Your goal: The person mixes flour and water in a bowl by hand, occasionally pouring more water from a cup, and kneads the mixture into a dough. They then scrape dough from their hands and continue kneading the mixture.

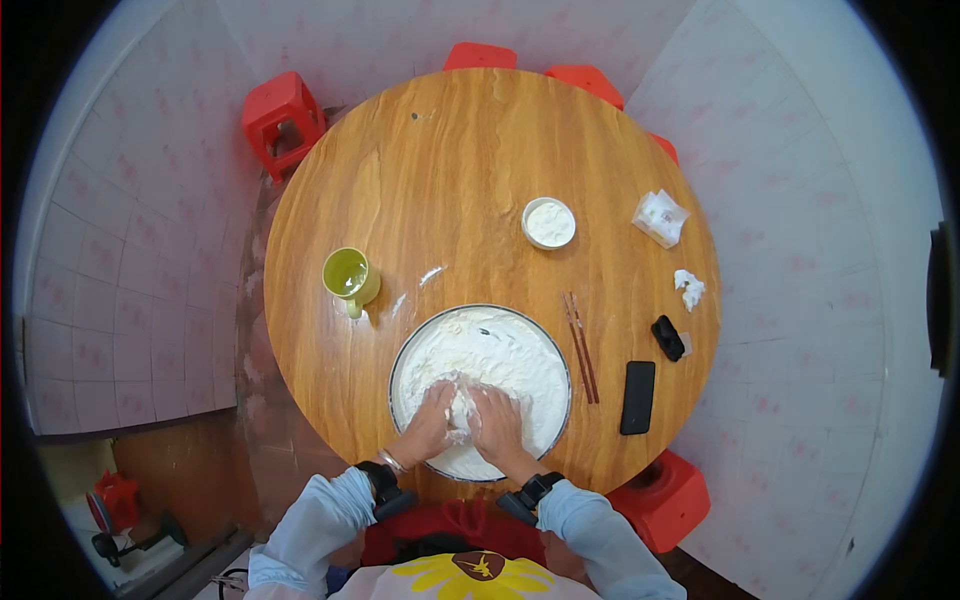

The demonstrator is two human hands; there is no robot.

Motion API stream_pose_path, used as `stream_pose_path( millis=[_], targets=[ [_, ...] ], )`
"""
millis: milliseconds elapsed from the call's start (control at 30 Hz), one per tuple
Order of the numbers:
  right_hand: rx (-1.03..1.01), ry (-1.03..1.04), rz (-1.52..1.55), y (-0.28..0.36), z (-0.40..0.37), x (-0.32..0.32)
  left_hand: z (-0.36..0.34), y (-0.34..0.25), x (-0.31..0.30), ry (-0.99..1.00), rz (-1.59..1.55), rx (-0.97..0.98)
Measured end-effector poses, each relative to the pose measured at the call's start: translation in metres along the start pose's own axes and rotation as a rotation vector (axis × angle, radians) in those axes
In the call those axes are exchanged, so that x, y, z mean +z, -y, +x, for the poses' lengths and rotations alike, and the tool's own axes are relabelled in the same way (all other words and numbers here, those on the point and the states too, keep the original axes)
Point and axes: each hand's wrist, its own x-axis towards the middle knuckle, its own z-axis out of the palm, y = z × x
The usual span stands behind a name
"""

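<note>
A round dish with a dark rim (391, 380) holds a wide layer of white flour (520, 350) at the near side of the table. Both of my hands are down in it, dusted white. My left hand (430, 424) curls around the left side of a floury lump of dough (460, 410). From the other side my right hand (496, 420) presses on the same lump. Some of the fingertips are buried or covered in flour. Left of the dish stands a green mug (350, 274) with clear liquid. A pair of brown chopsticks (583, 350) lies to the right.
A white bowl of flour (549, 223) stands farther back. Toward the right edge are a black phone (637, 398), a small black object (667, 338), crumpled tissue (689, 289) and a clear packet (660, 218). Red stools (283, 120) surround the round wooden table (440, 180).
</note>
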Motion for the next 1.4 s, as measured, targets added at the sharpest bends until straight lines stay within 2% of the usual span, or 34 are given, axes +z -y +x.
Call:
stream_pose_path(
  millis=[133,200,300,400,467,600,667,700,767,867,933,1000,1067,1100,1167,1233,1300,1400],
  targets=[
    [-0.103,-0.053,-0.096,-0.013,0.003,0.009,-0.001,0.002,0.007,0.068,0.029,-0.062],
    [-0.068,-0.024,-0.087,-0.018,0.016,0.010,0.009,0.004,0.008,-0.026,0.105,-0.035],
    [-0.037,-0.041,-0.107,-0.024,0.035,0.013,0.026,0.010,0.006,-0.014,0.058,-0.103],
    [0.039,-0.035,-0.125,-0.026,0.053,0.013,0.043,0.017,0.007,-0.042,0.085,-0.128],
    [0.169,-0.046,-0.137,-0.026,0.062,0.015,0.051,0.017,0.006,-0.059,0.105,-0.150],
    [0.258,-0.084,-0.152,-0.033,0.070,0.024,0.057,0.017,0.003,-0.055,0.174,-0.214],
    [0.356,-0.009,-0.078,-0.036,0.071,0.023,0.055,0.023,0.006,-0.056,0.181,-0.212],
    [0.343,-0.023,-0.079,-0.044,0.071,0.027,0.053,0.027,0.009,-0.064,0.178,-0.200],
    [0.194,-0.186,0.128,-0.066,0.063,0.031,0.050,0.026,0.007,-0.075,0.176,-0.175],
    [0.205,-0.123,0.284,-0.051,0.066,-0.027,0.046,0.021,0.006,-0.080,0.117,-0.178],
    [0.174,-0.133,0.311,-0.049,0.066,-0.064,0.046,0.030,0.011,-0.046,0.102,-0.223],
    [0.143,-0.139,0.338,-0.050,0.067,-0.093,0.048,0.036,0.010,-0.032,0.069,-0.189],
    [0.375,-0.067,0.705,-0.052,0.065,-0.113,0.051,0.039,0.005,0.038,-0.003,-0.214],
    [0.377,-0.077,0.701,-0.055,0.059,-0.113,0.050,0.038,0.005,0.042,-0.004,-0.204],
    [0.301,-0.129,0.506,-0.060,0.049,-0.105,0.051,0.039,0.002,0.071,0.004,-0.173],
    [0.270,-0.191,0.443,-0.044,0.036,-0.097,0.047,0.036,-0.002,0.094,-0.012,-0.180],
    [0.301,-0.059,0.089,-0.038,0.023,-0.088,0.038,0.037,-0.002,0.052,0.025,-0.150],
    [0.352,-0.002,0.050,-0.038,0.013,-0.081,0.030,0.039,-0.002,0.025,-0.007,-0.099]
  ],
)
